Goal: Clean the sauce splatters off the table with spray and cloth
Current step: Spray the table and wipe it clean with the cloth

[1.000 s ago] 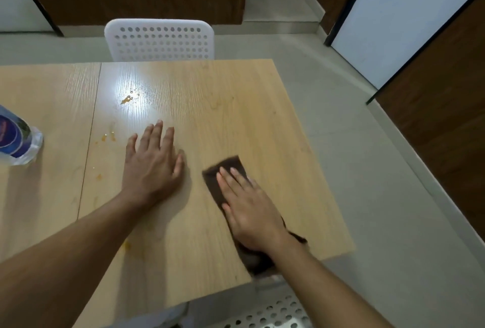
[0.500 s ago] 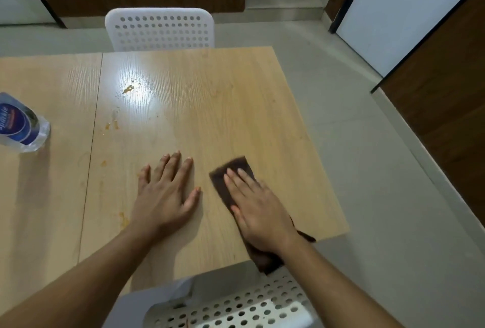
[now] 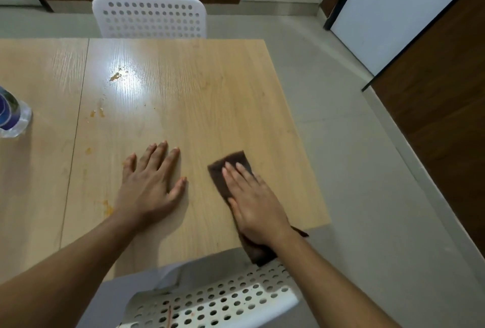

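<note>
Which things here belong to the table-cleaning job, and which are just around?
Job:
brown cloth under right hand
left hand flat on table
orange sauce splatters
bottle, far left, type unclear

Just around:
far white chair
near white chair

Right hand [image 3: 256, 205] presses brown cloth [image 3: 231, 163] on table [image 3: 210, 91]; left hand [image 3: 149, 183] flat beside it.

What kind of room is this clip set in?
Probably a dining or break room, home or office I cannot tell: a wood-look table with sauce splatters, white perforated chairs at both sides, a grey floor and wood wall panels.
</note>
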